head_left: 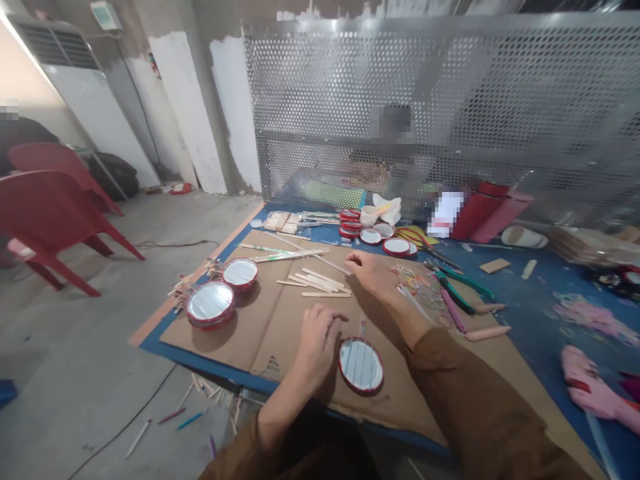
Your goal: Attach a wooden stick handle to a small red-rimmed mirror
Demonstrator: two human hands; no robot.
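Observation:
My left hand [317, 343] rests curled on a brown cardboard sheet [240, 313], just left of a round mirror-like disc with a red rim [361, 365] and wooden sticks across it. My right hand [373, 277] hovers palm down over the cardboard, between a pile of flat wooden sticks [320, 283] and a tangle of coloured rubber bands [415, 287]. Neither hand shows anything held. Two more red-rimmed discs [211, 305] lie at the cardboard's left side. Green-handled pliers [457, 283] lie to the right of the bands.
The cardboard lies on a blue mat [530, 347] holding more red-rimmed discs [371, 236], a red flask [475, 213] and pink pieces [595, 393]. A perforated metal screen [400, 113] stands behind it. Red plastic chairs [50, 220] stand at left; loose sticks and pens lie on the floor.

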